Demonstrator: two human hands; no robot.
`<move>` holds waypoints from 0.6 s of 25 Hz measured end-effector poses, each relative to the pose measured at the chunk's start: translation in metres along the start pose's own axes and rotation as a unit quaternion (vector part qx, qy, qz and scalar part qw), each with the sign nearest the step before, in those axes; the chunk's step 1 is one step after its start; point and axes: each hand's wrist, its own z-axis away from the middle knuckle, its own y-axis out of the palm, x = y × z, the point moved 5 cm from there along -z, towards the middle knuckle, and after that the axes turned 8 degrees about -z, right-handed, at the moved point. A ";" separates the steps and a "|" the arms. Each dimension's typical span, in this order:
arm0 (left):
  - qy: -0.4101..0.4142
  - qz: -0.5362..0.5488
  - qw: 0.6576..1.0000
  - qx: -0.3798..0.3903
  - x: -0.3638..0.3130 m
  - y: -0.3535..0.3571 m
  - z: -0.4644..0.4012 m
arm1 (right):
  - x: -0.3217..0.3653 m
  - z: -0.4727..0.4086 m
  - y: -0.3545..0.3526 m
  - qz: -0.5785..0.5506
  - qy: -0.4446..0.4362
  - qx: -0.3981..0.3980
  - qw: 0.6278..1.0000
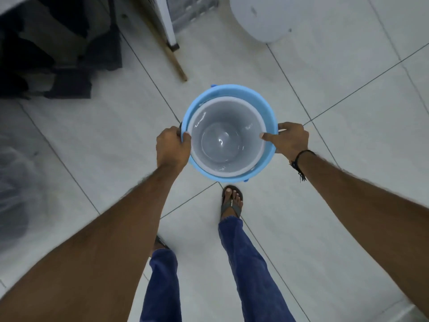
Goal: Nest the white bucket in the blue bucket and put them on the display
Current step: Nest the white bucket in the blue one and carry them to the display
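The white bucket [222,140] sits nested inside the blue bucket [232,92], both upright and held above the tiled floor in front of me. My left hand [171,147] grips the rims on the left side, thumb over the edge. On the right side, my right hand [290,140] holds the rims, with a finger pressed on the white bucket's rim. The white bucket is empty inside.
A large white container [267,17] stands on the floor at the upper right. A wooden stick [171,59] leans by a white post [168,22]. Dark shelving with goods [58,47] fills the upper left. My sandalled foot [232,201] is below the buckets.
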 end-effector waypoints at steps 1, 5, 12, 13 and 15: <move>-0.017 -0.010 1.000 0.025 0.015 0.022 -0.005 | -0.014 -0.014 0.010 0.009 -0.001 0.010 1.000; -0.122 0.030 0.991 0.041 0.061 0.081 -0.009 | -0.052 -0.041 0.050 0.011 -0.004 0.019 1.000; -0.154 0.153 0.975 -0.033 0.073 0.109 0.003 | -0.062 -0.038 0.079 0.017 -0.062 -0.035 0.997; -0.117 0.130 0.983 -0.055 0.069 0.102 0.004 | -0.059 -0.035 0.076 0.027 -0.082 -0.048 0.995; -0.065 0.110 0.988 -0.091 0.059 0.085 0.008 | -0.053 -0.029 0.069 0.040 -0.097 -0.053 0.993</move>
